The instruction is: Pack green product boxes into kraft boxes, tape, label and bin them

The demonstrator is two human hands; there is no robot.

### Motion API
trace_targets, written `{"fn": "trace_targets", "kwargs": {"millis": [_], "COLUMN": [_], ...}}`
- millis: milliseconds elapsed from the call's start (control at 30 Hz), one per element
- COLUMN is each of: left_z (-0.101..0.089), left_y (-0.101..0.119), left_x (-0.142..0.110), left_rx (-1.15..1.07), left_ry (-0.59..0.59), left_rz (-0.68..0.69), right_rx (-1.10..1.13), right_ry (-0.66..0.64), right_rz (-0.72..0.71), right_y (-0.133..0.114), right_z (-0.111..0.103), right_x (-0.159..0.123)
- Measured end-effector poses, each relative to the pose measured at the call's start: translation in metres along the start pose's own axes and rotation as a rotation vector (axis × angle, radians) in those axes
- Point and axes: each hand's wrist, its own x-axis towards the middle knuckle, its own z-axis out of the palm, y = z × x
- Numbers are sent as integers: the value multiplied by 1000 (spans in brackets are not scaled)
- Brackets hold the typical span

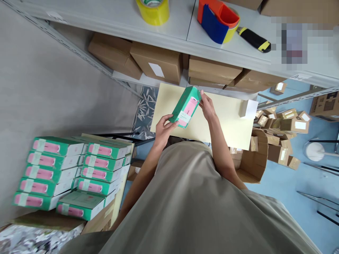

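A green product box (186, 106) with a pink bottle-shaped picture and a pale label is held tilted above the cream tabletop (225, 116). My left hand (164, 129) grips its lower left end, thumb and fingers on either side. At the upper right end, my right hand (207, 106) is closed around the edge, most of its fingers hidden behind the box. On the right side of the tabletop stands a small white box (249, 109).
Stacks of matching green boxes (42, 160) stand at the left, near a carton of shredded paper (39, 241). Above, a shelf holds yellow tape (156, 14), a tape dispenser (215, 24) and a box cutter (254, 39). Cardboard parcels (280, 141) lie right, by an open carton (255, 165).
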Motion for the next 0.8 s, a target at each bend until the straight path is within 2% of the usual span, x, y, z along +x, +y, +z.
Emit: {"fn": "trace_targets", "kwargs": {"millis": [100,267,367,433,500,567,600,733,800], "left_z": [3,8,11,11,8,2,-2,-18,-24], "left_y": [5,10,13,14,10,0,-9,-51,-68], "left_x": [-3,-9,-11,-10,-7,-1,4,32,49], "left_rx": [295,864,997,1010,960,826,710,64,-88], "left_ry": [2,-36,-80,-89,-75,-24,29,370,445], "left_rz": [233,644,787,814,771,647,546,-27,-190], "right_rx": [78,121,145,151,137,115,103,-16,-170], "right_ry": [32,-20,-61,-72,-70,-60,-54,-37,-38], "right_rz": [80,177,213,232,252,271,278,250,203], "right_y": [9,27,39,46,53,59,62,77,83], "right_z": [-3,-8,-8,-9,-10,-11,-11,2,20], "right_x": [3,5,2,-1,-4,-7,-7,11,35]}}
